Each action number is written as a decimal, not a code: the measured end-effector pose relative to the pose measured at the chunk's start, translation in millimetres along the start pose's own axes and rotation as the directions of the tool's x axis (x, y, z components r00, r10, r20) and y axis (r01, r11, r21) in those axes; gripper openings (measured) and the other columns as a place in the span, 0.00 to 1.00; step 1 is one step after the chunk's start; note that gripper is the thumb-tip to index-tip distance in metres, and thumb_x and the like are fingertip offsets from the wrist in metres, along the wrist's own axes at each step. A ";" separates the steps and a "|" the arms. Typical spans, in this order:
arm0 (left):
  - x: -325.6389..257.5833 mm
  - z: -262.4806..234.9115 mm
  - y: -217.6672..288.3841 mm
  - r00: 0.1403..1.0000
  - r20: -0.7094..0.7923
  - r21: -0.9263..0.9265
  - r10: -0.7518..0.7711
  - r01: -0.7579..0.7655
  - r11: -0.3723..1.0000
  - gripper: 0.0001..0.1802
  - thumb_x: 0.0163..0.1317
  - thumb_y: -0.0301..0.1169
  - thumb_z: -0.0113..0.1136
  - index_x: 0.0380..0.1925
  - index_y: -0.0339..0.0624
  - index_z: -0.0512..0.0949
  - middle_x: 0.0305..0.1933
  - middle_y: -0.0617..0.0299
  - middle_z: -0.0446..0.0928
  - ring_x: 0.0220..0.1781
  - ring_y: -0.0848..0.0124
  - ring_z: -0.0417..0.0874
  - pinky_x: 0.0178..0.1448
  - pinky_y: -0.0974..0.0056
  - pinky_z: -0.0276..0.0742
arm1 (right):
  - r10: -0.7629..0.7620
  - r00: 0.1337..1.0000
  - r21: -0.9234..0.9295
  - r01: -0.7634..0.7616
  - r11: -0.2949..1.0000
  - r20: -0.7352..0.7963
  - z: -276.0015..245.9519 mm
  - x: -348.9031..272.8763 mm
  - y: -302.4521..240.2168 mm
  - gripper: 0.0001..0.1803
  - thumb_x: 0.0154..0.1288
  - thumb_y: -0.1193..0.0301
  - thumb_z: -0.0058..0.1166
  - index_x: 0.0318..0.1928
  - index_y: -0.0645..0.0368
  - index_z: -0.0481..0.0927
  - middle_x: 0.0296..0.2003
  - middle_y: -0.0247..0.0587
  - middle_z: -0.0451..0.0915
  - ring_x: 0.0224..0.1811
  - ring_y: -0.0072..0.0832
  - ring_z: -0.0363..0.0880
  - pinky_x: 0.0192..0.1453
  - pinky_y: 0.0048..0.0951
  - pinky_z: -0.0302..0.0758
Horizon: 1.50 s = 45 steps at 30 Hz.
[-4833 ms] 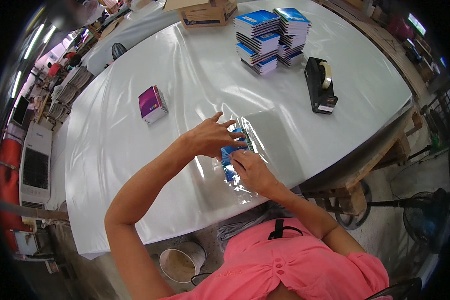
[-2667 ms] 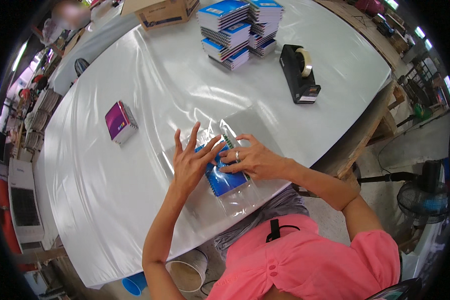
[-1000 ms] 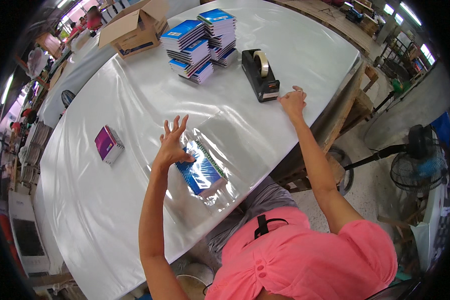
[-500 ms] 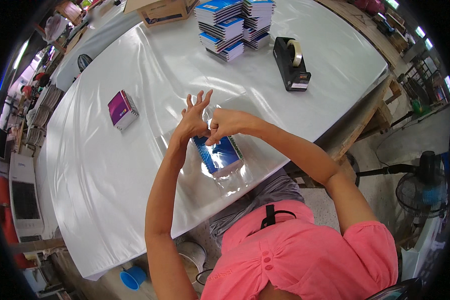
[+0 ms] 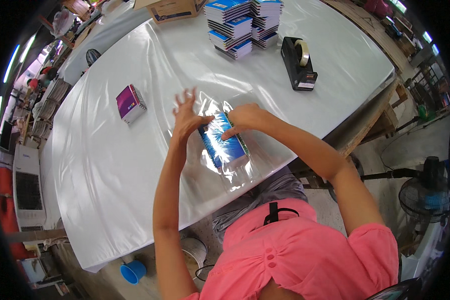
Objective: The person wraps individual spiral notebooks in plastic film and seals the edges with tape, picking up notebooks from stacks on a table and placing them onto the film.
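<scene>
A blue spiral-bound notebook (image 5: 224, 146) lies on a sheet of clear plastic film (image 5: 240, 176) near the table's front edge, its cover shining with glare. At its far left corner is my left hand (image 5: 187, 117), fingers spread and raised, thumb stretched to the notebook's far edge. My right hand (image 5: 249, 118) rests over the far right corner. Its fingers are curled under, and one extended digit presses on the cover. Whether film is pinched in the curled fingers is hidden.
Stacks of blue spiral notebooks (image 5: 230, 34) stand at the back, beside a cardboard box (image 5: 177, 10). A black tape dispenser (image 5: 299, 67) is at the back right. A small stack of purple notebooks (image 5: 130, 103) sits at left. A standing fan (image 5: 427, 192) is right of the table.
My hands have moved apart: the left to the notebook's far left corner, the right toward its far right corner. More of the blue cover shows. The view has shifted slightly.
</scene>
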State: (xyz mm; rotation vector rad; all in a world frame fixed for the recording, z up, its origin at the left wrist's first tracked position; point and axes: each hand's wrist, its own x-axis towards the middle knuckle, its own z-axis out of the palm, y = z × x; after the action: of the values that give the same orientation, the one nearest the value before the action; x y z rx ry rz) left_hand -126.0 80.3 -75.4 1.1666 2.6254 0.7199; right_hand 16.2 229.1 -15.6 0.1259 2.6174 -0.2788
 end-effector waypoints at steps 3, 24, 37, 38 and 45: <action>-32.6 20.2 -26.4 0.903 -0.424 0.082 -0.072 0.117 0.990 0.38 0.66 0.44 0.54 0.71 0.41 0.54 0.75 0.39 0.48 0.78 0.40 0.35 0.72 0.32 0.42 | 0.020 0.996 0.201 -0.003 0.980 -0.081 28.9 3.6 16.0 0.43 0.46 0.29 0.56 0.41 0.59 0.85 0.36 0.47 0.84 0.41 0.41 0.84 0.43 0.42 0.78; -151.7 34.8 38.3 0.975 -0.151 -0.949 -0.162 -0.097 0.301 0.51 0.53 0.31 0.69 0.72 0.34 0.50 0.68 0.53 0.66 0.68 0.66 0.67 0.69 0.61 0.63 | -0.027 0.572 0.541 0.788 0.294 -0.820 82.8 -50.8 -0.6 0.59 0.41 0.71 0.78 0.70 0.52 0.51 0.60 0.45 0.66 0.64 0.36 0.65 0.73 0.40 0.59; -133.0 28.3 78.9 0.908 -0.419 -0.686 -0.013 -0.307 0.660 0.61 0.52 0.52 0.70 0.74 0.44 0.39 0.79 0.52 0.36 0.79 0.58 0.41 0.77 0.53 0.43 | -0.082 0.631 0.574 0.746 0.339 -0.771 84.6 -38.7 -4.8 0.54 0.47 0.72 0.74 0.70 0.56 0.52 0.61 0.45 0.65 0.66 0.34 0.63 0.69 0.35 0.62; -134.0 27.0 78.5 0.879 -0.473 -0.560 0.060 -0.353 0.749 0.60 0.52 0.53 0.69 0.74 0.43 0.41 0.79 0.52 0.37 0.80 0.60 0.37 0.77 0.53 0.46 | -0.092 0.597 0.518 0.753 0.406 -0.797 83.2 -41.3 -4.6 0.53 0.47 0.73 0.74 0.70 0.56 0.52 0.61 0.45 0.65 0.66 0.34 0.63 0.69 0.35 0.62; -142.4 31.5 78.9 0.918 -0.379 -0.846 -0.113 -0.295 0.444 0.58 0.50 0.51 0.72 0.73 0.43 0.48 0.78 0.53 0.41 0.78 0.59 0.48 0.77 0.54 0.48 | -0.088 0.647 0.581 0.730 0.359 -0.758 87.6 -37.2 5.7 0.51 0.48 0.70 0.74 0.69 0.56 0.55 0.64 0.45 0.63 0.69 0.37 0.61 0.73 0.36 0.58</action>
State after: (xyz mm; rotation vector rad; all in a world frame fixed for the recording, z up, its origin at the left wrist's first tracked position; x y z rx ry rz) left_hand 32.5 32.1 -67.9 0.8269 1.7758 2.2070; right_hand 90.7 214.0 -73.1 -0.2357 2.7291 -2.1538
